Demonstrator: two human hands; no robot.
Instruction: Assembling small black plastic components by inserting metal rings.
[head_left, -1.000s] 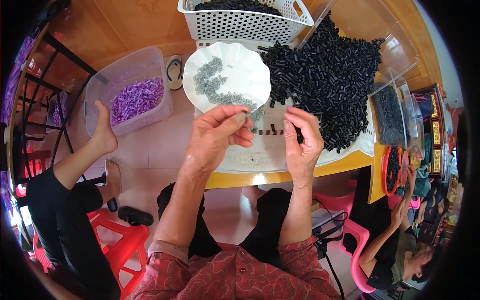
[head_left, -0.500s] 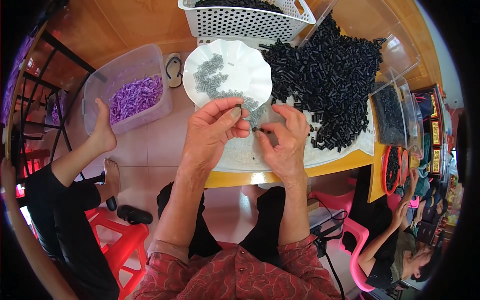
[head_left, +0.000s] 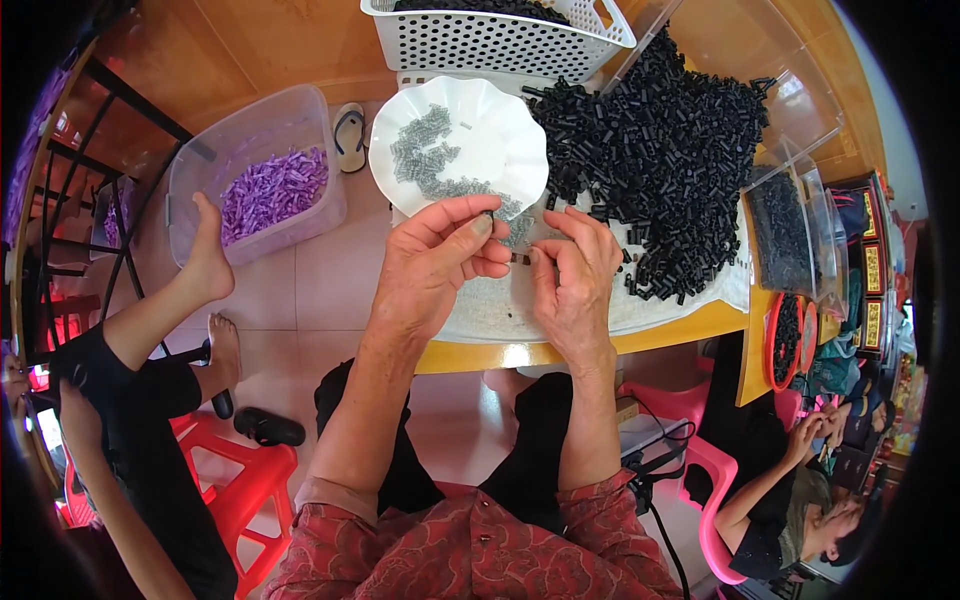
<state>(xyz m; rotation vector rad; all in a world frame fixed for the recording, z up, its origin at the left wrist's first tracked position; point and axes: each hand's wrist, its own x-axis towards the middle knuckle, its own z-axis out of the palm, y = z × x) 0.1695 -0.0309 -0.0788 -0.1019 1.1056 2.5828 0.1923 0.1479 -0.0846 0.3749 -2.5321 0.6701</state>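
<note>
My left hand [head_left: 432, 262] is closed in a pinch on a small black plastic part [head_left: 489, 214], mostly covered by the thumb and forefinger. Beside it, at the right, my right hand [head_left: 578, 285] has thumb and forefinger pressed together; whether something tiny sits between them I cannot make out. A small dark piece [head_left: 520, 259] lies between the two hands. Just beyond the left hand stands a white scalloped plate [head_left: 505, 140] with many small grey pieces [head_left: 425, 150] that look like springs. More of these spill over its near rim onto the white cloth [head_left: 480, 320].
A large heap of black parts [head_left: 670, 160] covers the table's right side. Behind stands a white perforated basket [head_left: 490, 48]. Left on the floor are a clear tub [head_left: 300, 240] of purple pieces and a red stool [head_left: 245, 490]. People sit at both sides; a red basket [head_left: 784, 340] is at right.
My right hand's thumb and forefinger have drawn slightly back to the right and come together. The left hand has shifted slightly right, still pinching the black part.
</note>
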